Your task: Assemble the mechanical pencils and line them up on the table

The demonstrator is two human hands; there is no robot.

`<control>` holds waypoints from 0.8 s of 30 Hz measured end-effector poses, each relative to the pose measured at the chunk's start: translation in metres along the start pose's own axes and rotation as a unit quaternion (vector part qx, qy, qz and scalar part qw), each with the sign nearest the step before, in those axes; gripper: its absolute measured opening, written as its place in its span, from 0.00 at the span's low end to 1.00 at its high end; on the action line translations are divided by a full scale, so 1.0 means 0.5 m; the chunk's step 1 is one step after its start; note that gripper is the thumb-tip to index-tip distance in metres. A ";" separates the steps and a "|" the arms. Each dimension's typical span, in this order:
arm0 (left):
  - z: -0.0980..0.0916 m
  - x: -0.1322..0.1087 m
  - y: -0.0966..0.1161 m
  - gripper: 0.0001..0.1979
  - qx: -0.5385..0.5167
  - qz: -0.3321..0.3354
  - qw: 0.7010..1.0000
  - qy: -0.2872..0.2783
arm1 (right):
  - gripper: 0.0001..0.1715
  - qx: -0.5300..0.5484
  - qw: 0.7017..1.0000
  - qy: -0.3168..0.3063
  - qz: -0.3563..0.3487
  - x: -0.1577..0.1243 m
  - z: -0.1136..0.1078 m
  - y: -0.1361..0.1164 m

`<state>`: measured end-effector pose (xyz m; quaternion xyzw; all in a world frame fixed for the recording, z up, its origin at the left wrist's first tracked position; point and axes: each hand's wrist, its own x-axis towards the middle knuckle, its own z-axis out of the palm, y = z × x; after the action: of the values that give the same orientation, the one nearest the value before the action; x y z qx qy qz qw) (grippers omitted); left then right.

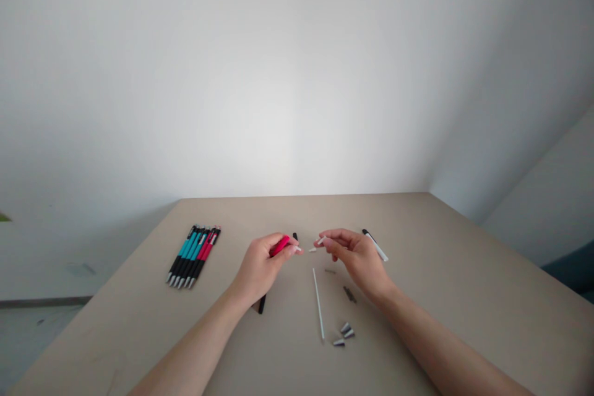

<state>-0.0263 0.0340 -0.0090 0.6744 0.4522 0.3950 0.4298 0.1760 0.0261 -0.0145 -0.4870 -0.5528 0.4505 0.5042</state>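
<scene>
My left hand [262,266] is closed round a red pen barrel [279,245], held just above the beige table [440,272]. My right hand [350,253] pinches a small white part [320,241] between fingertips, close to the barrel's open end. A second small white piece [312,250] shows between the hands. Below them lie a thin white refill [318,303], a tiny spring [330,271], a short dark clip [349,294] and three silver cone tips [344,333]. A black pen piece [262,304] pokes out beneath my left wrist.
A row of several teal and red pens [193,256] lies at the table's left. A black-and-white pen [375,244] rests behind my right hand. A pale wall rises past the far edge.
</scene>
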 end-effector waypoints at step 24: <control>0.000 -0.002 0.010 0.12 -0.016 0.007 1.000 0.015 | 0.16 0.020 0.998 -0.067 -0.010 -0.013 0.011 -0.010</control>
<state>-0.0251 0.0318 -0.0046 0.6646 0.4477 0.4150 0.4308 0.1702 0.0189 -0.0107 -0.4399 -0.5807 0.4883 0.4804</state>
